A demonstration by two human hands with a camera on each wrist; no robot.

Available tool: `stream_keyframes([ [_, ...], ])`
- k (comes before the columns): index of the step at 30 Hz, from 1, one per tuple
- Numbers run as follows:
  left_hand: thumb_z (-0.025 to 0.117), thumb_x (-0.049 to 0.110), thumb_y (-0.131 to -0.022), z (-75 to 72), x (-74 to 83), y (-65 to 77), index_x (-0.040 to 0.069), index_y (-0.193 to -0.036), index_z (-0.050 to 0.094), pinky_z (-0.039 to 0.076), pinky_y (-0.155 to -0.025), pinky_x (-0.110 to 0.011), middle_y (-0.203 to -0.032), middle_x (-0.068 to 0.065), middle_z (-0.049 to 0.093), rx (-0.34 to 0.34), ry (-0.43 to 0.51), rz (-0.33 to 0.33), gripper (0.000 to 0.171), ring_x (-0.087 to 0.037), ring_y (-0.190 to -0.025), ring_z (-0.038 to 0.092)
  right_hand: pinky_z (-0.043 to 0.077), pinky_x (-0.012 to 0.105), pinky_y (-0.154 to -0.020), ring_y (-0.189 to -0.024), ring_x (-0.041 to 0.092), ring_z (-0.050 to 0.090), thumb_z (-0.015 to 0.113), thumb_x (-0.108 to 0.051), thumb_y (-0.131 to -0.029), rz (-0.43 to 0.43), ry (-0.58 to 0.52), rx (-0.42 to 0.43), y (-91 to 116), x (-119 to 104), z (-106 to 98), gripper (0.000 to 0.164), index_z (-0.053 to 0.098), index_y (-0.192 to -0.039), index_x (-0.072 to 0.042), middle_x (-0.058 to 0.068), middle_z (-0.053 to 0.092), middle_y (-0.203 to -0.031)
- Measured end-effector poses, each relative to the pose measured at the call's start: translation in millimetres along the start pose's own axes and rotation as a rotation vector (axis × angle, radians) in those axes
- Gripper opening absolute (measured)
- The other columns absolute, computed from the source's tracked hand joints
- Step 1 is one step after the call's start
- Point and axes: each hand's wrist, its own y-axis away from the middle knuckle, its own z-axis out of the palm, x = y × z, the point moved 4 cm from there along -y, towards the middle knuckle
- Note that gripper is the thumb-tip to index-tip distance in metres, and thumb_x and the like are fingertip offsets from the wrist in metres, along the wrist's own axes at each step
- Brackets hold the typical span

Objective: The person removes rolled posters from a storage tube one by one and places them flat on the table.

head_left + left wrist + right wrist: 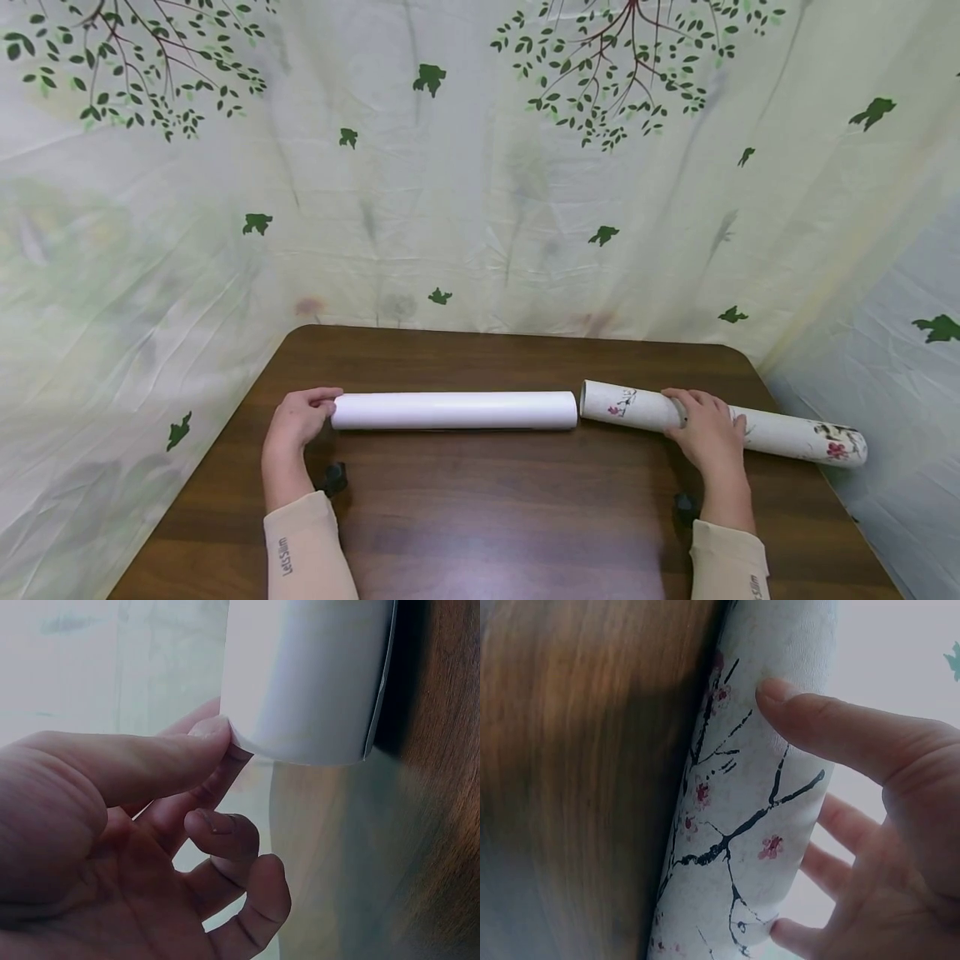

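Note:
A white roll of paper (457, 411) lies crosswise on the table. At its left end my left hand (302, 417) pinches the rim; in the left wrist view the thumb and index finger hold the paper edge (300, 712), while the other fingers curl loosely below. To the right lies a cardboard tube (787, 433) printed with dark branches and red blossoms, slightly slanted, its open left end close by the roll's right end. My right hand (708, 429) grips this tube around its middle from above, thumb on the near side and fingers over the far side (735, 825).
The brown wooden table (495, 517) has rounded far corners. Behind it hangs a pale curtain (465, 183) with green leaf prints, which also runs down both sides. The tube's right end reaches out past the table's right edge.

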Motion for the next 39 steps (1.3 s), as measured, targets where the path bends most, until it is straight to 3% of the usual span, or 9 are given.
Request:
stream_keyframes([
  [14,0.054,0.012,-0.107,7.1,10.2,-3.6,0.005,-0.143,0.065,0.044,-0.109,-0.060,-0.141,-0.028,0.063,0.000,-0.036,0.062,0.039,-0.045,-0.129,0.054,0.020,0.084,-0.109,-0.137,0.062,0.034,0.079,-0.024,-0.095,0.110,0.028,0.109,-3.0,-12.1,8.2,0.062,0.054,-0.152,-0.021,0.031,0.048,-0.151],
  [22,0.054,0.014,-0.108,17.4,18.9,-7.4,0.008,-0.144,0.066,0.044,-0.111,-0.062,-0.151,-0.031,0.056,-0.025,-0.056,0.069,0.037,-0.047,-0.134,0.053,0.029,0.079,-0.104,-0.132,0.061,0.037,0.077,-0.029,-0.097,0.172,0.053,0.143,-3.4,-22.3,10.7,0.062,0.052,-0.153,-0.021,0.032,0.048,-0.147],
  [39,0.054,0.014,-0.108,23.3,23.8,-9.0,0.009,-0.144,0.066,0.045,-0.110,-0.060,-0.150,-0.030,0.057,-0.040,-0.060,0.086,0.038,-0.045,-0.132,0.054,0.026,0.079,-0.107,-0.136,0.063,0.033,0.073,-0.030,-0.100,0.204,0.032,0.121,-2.1,-18.9,11.0,0.066,0.046,-0.159,-0.021,0.035,0.044,-0.151],
])
